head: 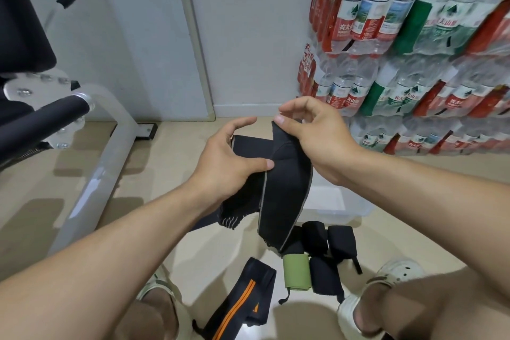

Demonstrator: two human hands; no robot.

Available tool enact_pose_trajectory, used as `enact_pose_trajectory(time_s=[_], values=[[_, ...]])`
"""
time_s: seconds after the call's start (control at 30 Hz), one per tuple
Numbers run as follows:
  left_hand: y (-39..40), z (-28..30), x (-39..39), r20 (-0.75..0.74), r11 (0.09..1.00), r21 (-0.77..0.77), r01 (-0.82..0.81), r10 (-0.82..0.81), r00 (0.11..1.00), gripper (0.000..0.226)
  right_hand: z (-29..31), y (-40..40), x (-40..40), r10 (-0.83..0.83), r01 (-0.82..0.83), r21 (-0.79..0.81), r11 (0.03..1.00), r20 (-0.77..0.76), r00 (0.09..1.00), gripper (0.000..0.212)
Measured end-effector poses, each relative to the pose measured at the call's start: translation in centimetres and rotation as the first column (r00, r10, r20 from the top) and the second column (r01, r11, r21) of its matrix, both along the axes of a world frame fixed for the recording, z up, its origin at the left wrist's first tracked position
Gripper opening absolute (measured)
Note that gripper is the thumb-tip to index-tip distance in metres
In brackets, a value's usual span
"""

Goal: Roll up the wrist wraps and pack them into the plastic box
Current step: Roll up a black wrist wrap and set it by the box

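Note:
A long black wrist wrap [281, 196] with a grey edge hangs between my hands above the floor. My left hand [229, 163] grips its folded middle, thumb pressed on top. My right hand [317, 135] pinches its upper end between thumb and fingers. Behind the wrap, a clear plastic box [331, 201] sits on the floor, partly hidden. Several rolled black wraps [325, 276] and a green one [296, 272] lie on the floor in front of the box. A black wrap with orange stripes [245, 298] lies unrolled near my left foot.
Shrink-wrapped packs of water bottles [414, 63] are stacked high on the right. A weight bench frame [91, 174] with black pads stands on the left. My knees and white clogs [386, 284] frame the wraps at the bottom.

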State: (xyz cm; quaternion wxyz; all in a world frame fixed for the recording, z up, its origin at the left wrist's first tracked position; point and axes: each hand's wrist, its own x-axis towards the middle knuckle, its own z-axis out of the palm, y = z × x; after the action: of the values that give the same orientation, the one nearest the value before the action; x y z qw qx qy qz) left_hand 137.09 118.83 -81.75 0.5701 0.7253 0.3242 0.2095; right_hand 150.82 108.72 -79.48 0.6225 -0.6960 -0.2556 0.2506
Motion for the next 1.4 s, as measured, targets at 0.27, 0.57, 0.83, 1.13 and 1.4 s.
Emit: enact_pose_trajectory(time_s=[0.27,0.57,0.83,1.13,1.4], values=[[1.6,-0.5,0.0,0.041,1.0,-0.02,-0.021,0.021,0.999,0.093,0.5,-1.0,0.7,0.051,-0.118,-0.196,0.973,-0.315,0.948,0.039],[3.3,0.0,-0.2,0.139,0.942,-0.216,-0.256,0.289,0.947,0.068,0.3,-1.4,1.3,0.208,-0.218,-0.083,0.972,-0.119,0.971,0.006],[1.9,2.3,-0.4,0.073,0.874,-0.405,-0.268,0.323,0.944,0.067,-1.0,-1.6,-0.5,0.458,-0.521,-0.224,0.824,-0.279,0.844,0.026],[1.1,1.7,-0.4,0.073,0.893,-0.447,-0.058,0.101,0.992,0.083,-0.6,-0.8,0.7,0.274,-0.334,-0.097,0.938,-0.384,0.882,0.027],[1.6,1.5,0.0,0.149,0.846,-0.479,-0.235,0.342,0.928,0.074,-0.3,-1.0,0.6,0.267,-0.313,-0.095,0.945,-0.33,0.905,0.025]])
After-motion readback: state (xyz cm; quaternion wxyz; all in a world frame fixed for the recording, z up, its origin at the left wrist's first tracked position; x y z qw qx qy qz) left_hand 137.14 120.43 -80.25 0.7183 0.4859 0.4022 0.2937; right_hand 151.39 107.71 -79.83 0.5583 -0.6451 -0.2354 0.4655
